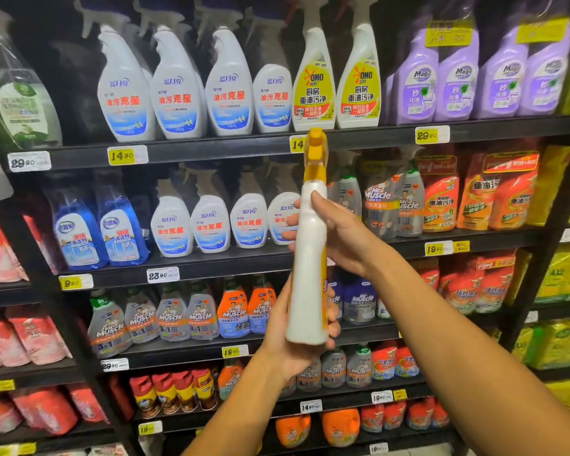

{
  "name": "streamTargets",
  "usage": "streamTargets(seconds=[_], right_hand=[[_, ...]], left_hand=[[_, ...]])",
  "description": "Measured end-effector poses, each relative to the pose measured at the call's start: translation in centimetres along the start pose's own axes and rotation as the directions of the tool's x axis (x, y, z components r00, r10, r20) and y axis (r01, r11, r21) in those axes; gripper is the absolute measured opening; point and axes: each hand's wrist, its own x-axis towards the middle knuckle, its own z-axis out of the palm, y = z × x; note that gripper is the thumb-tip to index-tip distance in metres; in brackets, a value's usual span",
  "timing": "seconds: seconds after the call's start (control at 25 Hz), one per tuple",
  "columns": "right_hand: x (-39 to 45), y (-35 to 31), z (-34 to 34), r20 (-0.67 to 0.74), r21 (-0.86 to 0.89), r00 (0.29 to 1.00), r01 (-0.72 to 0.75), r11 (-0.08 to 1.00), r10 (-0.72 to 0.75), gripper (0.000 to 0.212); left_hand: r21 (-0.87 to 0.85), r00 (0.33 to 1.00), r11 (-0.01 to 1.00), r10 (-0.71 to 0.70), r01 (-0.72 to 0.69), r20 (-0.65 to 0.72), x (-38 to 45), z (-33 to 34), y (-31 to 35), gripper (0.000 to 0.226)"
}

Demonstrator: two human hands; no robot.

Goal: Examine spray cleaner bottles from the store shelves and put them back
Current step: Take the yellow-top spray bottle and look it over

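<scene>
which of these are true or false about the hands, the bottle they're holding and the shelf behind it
1. Both hands hold one spray bottle. True: the left hand grips its base and the right hand its upper body.
2. The held bottle has a blue trigger head. False: its trigger head is yellow.
3. The held bottle is upright. True.
4. The held bottle's front label faces the camera. False: the camera sees a plain white side with only a yellow edge.
5. The two OMO bottles stand on the bottom shelf. False: they stand on the top shelf in view, right of the white and blue bottles.
</scene>
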Motion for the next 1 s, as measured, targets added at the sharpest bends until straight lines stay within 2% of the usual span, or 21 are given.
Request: streamTargets(seconds=[0.08,0.16,0.2,0.28,0.36,0.48,0.56,0.64,0.72,0.84,1.0], right_hand=[[0.1,-0.2,0.2,-0.083,-0.219,0.992,0.072,0.973,-0.092,0.034],[0.4,-0.3,0.3,-0.174,-0.472,0.968,0.08,0.878,-0.182,0.035],[0.5,-0.3,0.4,-0.221,-0.546,0.947,0.079,0.834,-0.235,0.039],[0.5,-0.2,0.6,-0.3,-0.614,0.889,0.098,0.783,-0.347,0.044],[0.3,-0.1,0.8,-0.338,-0.647,0.859,0.085,0.758,-0.385,0.045],[0.0,-0.1,1.0,-0.33,-0.664,0.881,0.037,0.747,-0.338,0.046],[-0.5,-0.1,1.2,-0.299,-0.627,0.907,0.046,0.778,-0.295,0.041],[-1.5,-0.2,1.0,-0.241,-0.494,0.949,0.062,0.867,-0.205,0.033],[-2.9,0.1,0.5,-0.16,-0.375,0.976,0.076,0.924,-0.145,0.032],[-4.6,1.1,0.0,-0.09,-0.362,0.979,0.139,0.922,-0.183,0.041],[-5.5,2.8,0.5,-0.144,-0.349,0.969,0.14,0.927,-0.201,0.034]], left_hand=[[0.04,1.0,0.999,0.003,-0.004,0.008,-0.1,0.1,0.2,0.052],[0.057,0.998,0.996,0.069,-0.068,-0.005,-0.3,-0.2,0.7,0.054],[0.034,0.995,0.994,0.102,-0.102,-0.007,-0.5,-0.3,1.0,0.059],[0.008,0.986,0.986,0.167,-0.167,0.026,-0.9,-0.4,1.8,0.076],[0.082,0.98,0.978,0.188,-0.193,0.061,-1.2,-0.3,1.9,0.085],[0.175,0.98,0.964,0.199,-0.199,0.021,-1.4,0.1,1.2,0.079],[0.172,0.977,0.962,0.214,-0.211,0.0,-1.6,0.2,0.9,0.072],[0.085,0.974,0.971,0.225,-0.225,0.01,-1.9,-0.1,0.8,0.074],[-0.029,0.982,0.984,0.18,-0.178,0.064,-2.4,-0.8,0.7,0.083],[-0.076,0.981,0.99,0.125,-0.115,0.147,-2.8,-1.7,0.0,0.093],[-0.028,0.983,0.989,0.146,-0.144,0.114,-3.0,-2.6,-0.7,0.092]])
